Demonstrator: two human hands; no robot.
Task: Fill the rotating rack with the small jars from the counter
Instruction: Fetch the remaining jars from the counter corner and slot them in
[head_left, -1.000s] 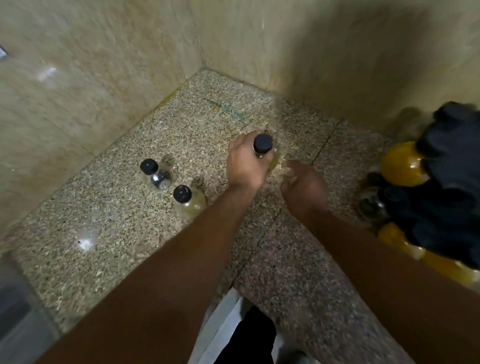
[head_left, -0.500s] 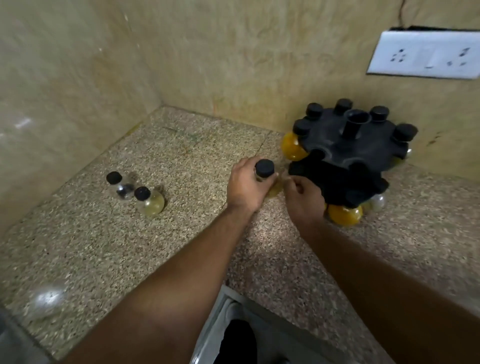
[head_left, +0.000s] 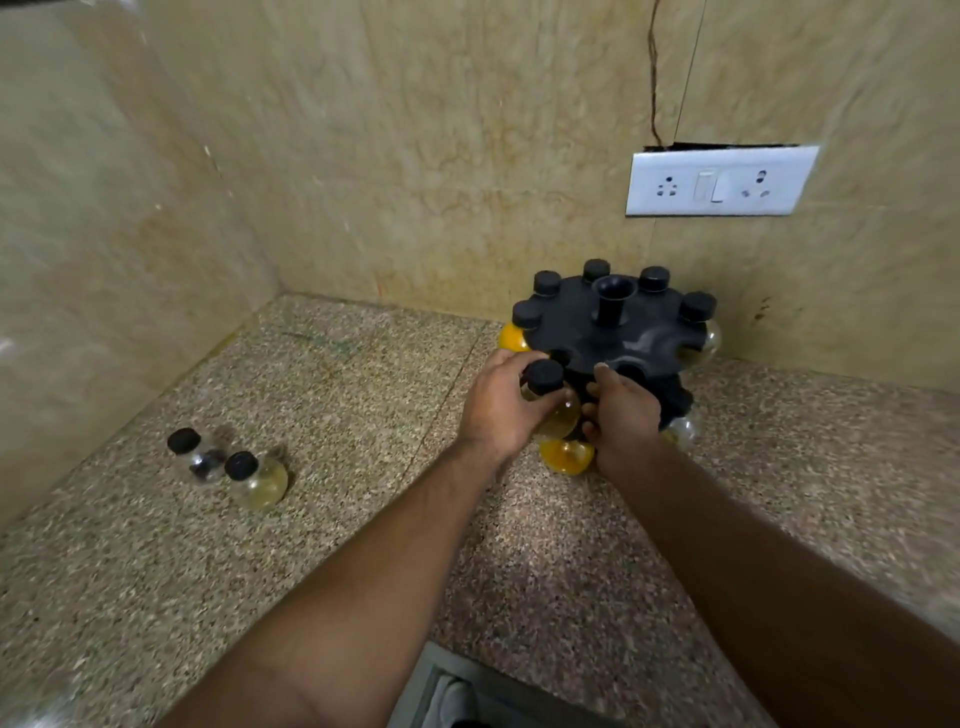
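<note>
A black rotating rack (head_left: 618, 332) stands near the back wall with several black-capped jars hanging in its upper tier and yellow jars lower down. My left hand (head_left: 501, 402) grips a small round jar (head_left: 551, 400) with a black cap and pale yellow contents, right at the rack's front edge. My right hand (head_left: 621, 415) touches the rack's front, thumb on the top disc next to an empty slot. Two more jars stay on the counter at the left: a clear one with dark contents (head_left: 195, 454) and a pale yellow one (head_left: 257, 480).
The speckled granite counter (head_left: 363, 405) runs into a corner of beige stone walls. A white switch and socket plate (head_left: 719, 182) is on the back wall above the rack. The counter's front edge lies below my forearms.
My left hand has carried the jar rightward from the counter's middle up to the rack. My right hand went along and now rests on the rack. The view has swung right and up.
</note>
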